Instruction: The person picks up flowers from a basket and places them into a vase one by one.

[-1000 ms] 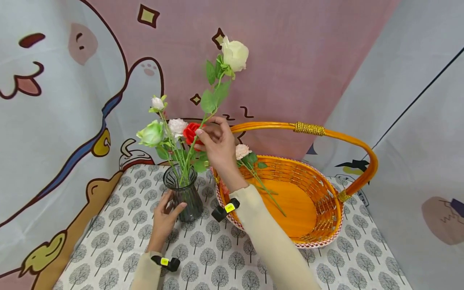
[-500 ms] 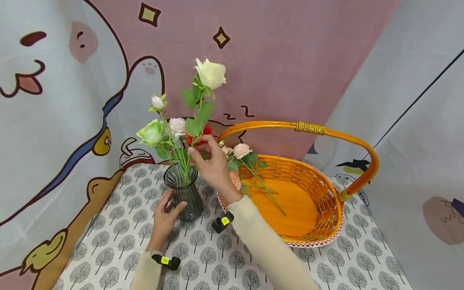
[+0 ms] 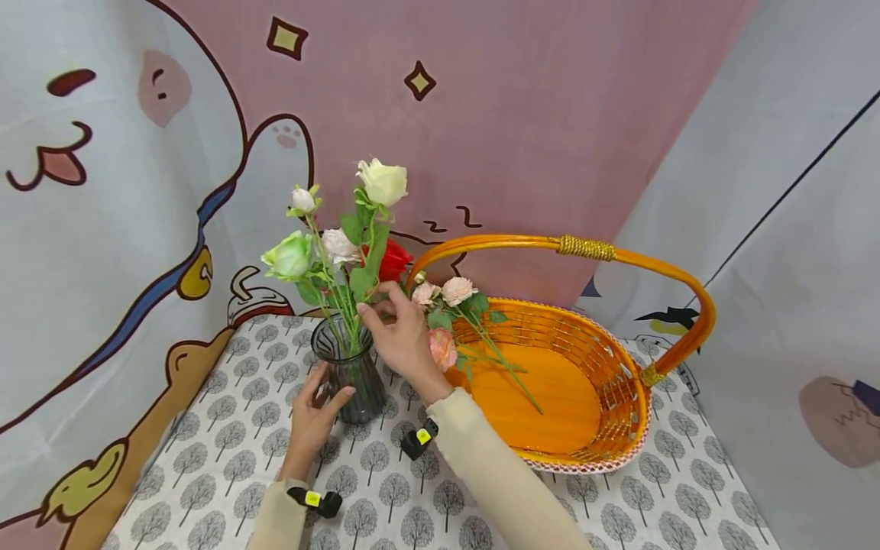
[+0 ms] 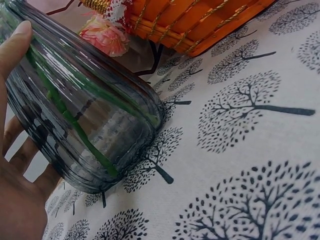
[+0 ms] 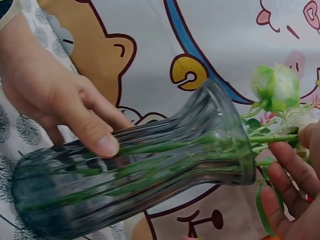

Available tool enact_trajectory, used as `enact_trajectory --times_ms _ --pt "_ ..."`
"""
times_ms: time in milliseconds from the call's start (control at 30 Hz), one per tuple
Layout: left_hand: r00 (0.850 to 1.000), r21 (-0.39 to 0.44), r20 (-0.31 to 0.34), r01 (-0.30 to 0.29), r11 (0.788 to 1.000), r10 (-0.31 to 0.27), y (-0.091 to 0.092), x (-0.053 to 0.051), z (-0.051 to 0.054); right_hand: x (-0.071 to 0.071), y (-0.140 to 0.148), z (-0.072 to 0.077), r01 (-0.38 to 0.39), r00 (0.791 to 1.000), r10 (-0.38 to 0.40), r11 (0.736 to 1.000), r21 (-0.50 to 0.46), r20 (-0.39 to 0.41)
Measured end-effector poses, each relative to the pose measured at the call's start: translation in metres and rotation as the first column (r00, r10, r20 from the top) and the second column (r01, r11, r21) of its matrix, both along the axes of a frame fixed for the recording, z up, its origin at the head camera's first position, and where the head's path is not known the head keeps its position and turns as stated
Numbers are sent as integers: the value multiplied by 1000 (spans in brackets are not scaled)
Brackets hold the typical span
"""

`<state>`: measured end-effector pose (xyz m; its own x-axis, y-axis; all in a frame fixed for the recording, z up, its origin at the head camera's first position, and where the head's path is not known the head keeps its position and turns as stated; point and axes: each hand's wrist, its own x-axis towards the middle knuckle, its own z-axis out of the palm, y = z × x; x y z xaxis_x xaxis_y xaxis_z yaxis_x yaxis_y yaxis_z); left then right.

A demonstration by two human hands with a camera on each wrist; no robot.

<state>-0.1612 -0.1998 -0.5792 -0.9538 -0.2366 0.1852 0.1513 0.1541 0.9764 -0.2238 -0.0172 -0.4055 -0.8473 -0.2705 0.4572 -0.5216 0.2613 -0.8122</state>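
Observation:
A ribbed grey glass vase stands on the table, gripped round its body by my left hand. Between thumb and fingers, my right hand pinches the green stem of a cream-white rose just above the vase mouth. Several flowers share the vase: a pale green rose, a pale pink bloom, a small white bud and a red rose partly behind leaves. Through the glass in the left wrist view, green stems reach near the base.
Right of the vase sits an orange woven basket with a tall arched handle. Peach-pink flowers and a coral bloom lie at its left side. A tree-print cloth covers the table; a cartoon curtain hangs behind.
The white rose has come down and left, its stem sinking into the vase as my right hand lowered. My left hand stays on the vase.

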Motion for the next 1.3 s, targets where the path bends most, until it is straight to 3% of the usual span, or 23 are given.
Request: enact_trajectory --times_ms 433,667,1067,1300 --pt "1000 16 4 4 1000 -4 3 2 -1 8 0 -19 30 997 -31 999 20 76" --pt "1000 20 24 0 1000 0 3 3 -3 10 4 -24 -13 994 14 1000 -10 112" --pt "999 9 37 -1 1000 1 0 7 -1 14 26 -19 -104 986 102 994 13 130" --pt "1000 17 27 10 1000 -10 0 3 1 16 49 -9 -134 987 127 989 65 99"
